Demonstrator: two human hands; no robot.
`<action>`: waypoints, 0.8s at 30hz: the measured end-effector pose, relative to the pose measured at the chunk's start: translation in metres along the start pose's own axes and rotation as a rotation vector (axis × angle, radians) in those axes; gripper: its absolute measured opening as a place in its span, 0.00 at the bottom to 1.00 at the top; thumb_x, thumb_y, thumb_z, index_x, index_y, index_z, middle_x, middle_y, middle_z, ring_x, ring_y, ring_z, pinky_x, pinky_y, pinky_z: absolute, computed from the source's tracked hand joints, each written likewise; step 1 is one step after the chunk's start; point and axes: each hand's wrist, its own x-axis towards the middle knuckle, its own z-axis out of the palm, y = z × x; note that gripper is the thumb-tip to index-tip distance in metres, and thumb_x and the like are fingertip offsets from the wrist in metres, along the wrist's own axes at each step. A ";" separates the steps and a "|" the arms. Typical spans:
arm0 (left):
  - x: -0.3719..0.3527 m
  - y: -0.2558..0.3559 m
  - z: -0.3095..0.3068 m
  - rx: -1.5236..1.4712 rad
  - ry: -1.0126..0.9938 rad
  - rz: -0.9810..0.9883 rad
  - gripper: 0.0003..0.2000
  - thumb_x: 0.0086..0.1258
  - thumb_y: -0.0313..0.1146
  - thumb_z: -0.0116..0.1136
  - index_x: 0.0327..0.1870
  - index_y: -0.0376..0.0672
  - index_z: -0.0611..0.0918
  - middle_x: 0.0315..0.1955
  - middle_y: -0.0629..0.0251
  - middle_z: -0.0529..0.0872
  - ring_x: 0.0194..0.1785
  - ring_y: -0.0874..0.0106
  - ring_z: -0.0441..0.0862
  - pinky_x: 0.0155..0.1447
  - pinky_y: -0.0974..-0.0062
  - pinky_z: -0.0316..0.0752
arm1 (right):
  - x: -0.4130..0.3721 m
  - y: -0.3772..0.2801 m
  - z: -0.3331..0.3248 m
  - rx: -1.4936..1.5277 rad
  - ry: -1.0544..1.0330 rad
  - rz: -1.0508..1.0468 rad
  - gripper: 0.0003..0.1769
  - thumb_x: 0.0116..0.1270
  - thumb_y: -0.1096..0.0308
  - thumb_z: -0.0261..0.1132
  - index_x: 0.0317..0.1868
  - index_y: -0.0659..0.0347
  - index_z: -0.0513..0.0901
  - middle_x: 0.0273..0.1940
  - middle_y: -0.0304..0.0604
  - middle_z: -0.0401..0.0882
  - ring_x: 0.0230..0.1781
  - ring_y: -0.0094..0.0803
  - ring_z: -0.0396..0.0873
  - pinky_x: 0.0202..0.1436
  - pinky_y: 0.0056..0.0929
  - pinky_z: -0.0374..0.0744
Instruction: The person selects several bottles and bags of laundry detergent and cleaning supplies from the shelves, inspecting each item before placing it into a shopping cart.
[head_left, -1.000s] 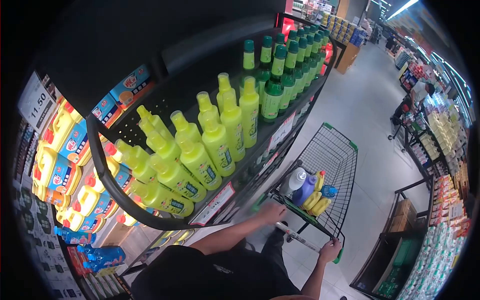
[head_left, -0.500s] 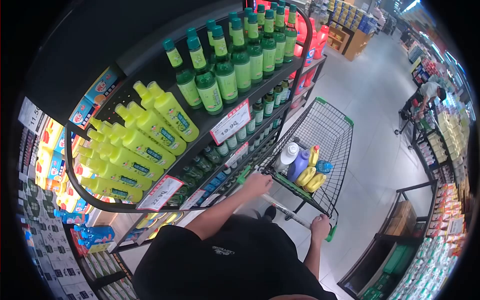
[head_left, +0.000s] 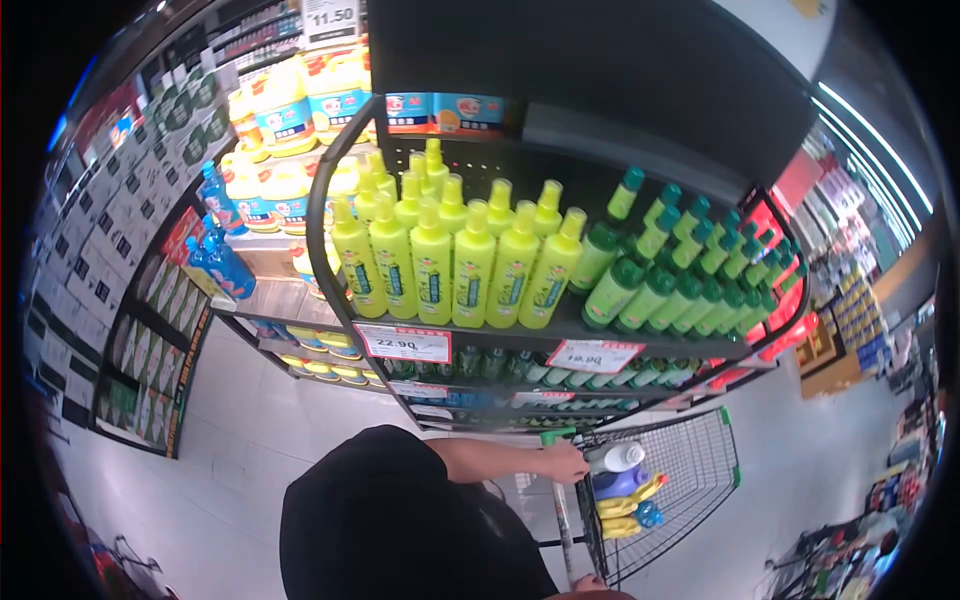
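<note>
My left hand [head_left: 567, 463] is closed round the handle bar [head_left: 563, 515] of a shopping cart [head_left: 690, 470], close to its green end piece. Lower down, at the bottom edge of the view, my right hand [head_left: 590, 582] shows only in part on the other end of the same bar. In the cart's near end lie a white bottle [head_left: 622, 457], a purple bottle [head_left: 620, 484], several yellow bottles [head_left: 622, 526] and a blue bottle [head_left: 649, 514].
Left of the cart stands a black shelf [head_left: 330, 220] with yellow-green spray bottles [head_left: 472, 270], green glass-like bottles [head_left: 655, 290] and price tags [head_left: 405, 345]. Yellow jugs [head_left: 285, 105] and blue bottles [head_left: 218, 260] sit farther left. A person [head_left: 860, 540] is at the far right.
My view has swung left, so the shelf now faces me and the cart appears lower in the picture. Both hands stay at the handle; the right one is now partly cut off.
</note>
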 end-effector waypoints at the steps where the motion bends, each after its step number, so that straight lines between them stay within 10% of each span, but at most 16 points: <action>1: 0.002 -0.001 0.004 -0.006 0.000 0.013 0.09 0.69 0.41 0.59 0.35 0.46 0.85 0.26 0.52 0.88 0.34 0.49 0.88 0.39 0.47 0.81 | 0.013 0.023 0.011 0.077 0.030 -0.039 0.18 0.74 0.64 0.59 0.49 0.71 0.87 0.49 0.62 0.87 0.49 0.57 0.86 0.55 0.49 0.83; 10: -0.008 -0.010 0.010 -0.172 0.102 0.214 0.11 0.75 0.41 0.56 0.36 0.43 0.82 0.23 0.51 0.84 0.29 0.48 0.85 0.37 0.47 0.79 | 0.010 -0.158 -0.084 0.649 0.754 -0.686 0.15 0.72 0.84 0.60 0.57 0.74 0.84 0.50 0.56 0.87 0.52 0.48 0.85 0.57 0.39 0.84; 14: -0.036 -0.006 -0.021 0.071 -0.212 0.251 0.13 0.77 0.42 0.57 0.52 0.45 0.84 0.44 0.57 0.88 0.56 0.58 0.86 0.63 0.52 0.76 | -0.025 -0.267 -0.117 0.716 0.680 -1.111 0.18 0.67 0.87 0.60 0.57 0.73 0.83 0.49 0.53 0.87 0.47 0.48 0.86 0.50 0.39 0.84; 17: -0.063 -0.025 -0.009 -0.030 0.278 0.561 0.20 0.77 0.40 0.59 0.62 0.35 0.79 0.60 0.51 0.85 0.64 0.55 0.82 0.67 0.57 0.77 | -0.063 -0.343 -0.146 0.805 0.418 -1.494 0.18 0.64 0.89 0.60 0.55 0.73 0.83 0.50 0.60 0.86 0.48 0.51 0.86 0.52 0.41 0.85; 18: -0.064 -0.034 0.002 -0.130 0.144 0.497 0.27 0.75 0.42 0.62 0.69 0.35 0.73 0.67 0.50 0.77 0.72 0.55 0.72 0.74 0.55 0.65 | -0.073 -0.365 -0.152 0.844 0.314 -1.598 0.18 0.63 0.89 0.61 0.54 0.73 0.83 0.50 0.61 0.86 0.48 0.53 0.86 0.53 0.42 0.85; 24: -0.072 -0.034 -0.001 -0.122 -0.197 0.381 0.36 0.70 0.41 0.67 0.75 0.36 0.67 0.75 0.48 0.66 0.79 0.54 0.59 0.81 0.53 0.52 | -0.118 -0.469 -0.181 0.857 -0.056 -1.594 0.42 0.67 0.83 0.65 0.80 0.72 0.59 0.77 0.63 0.65 0.76 0.56 0.69 0.72 0.48 0.76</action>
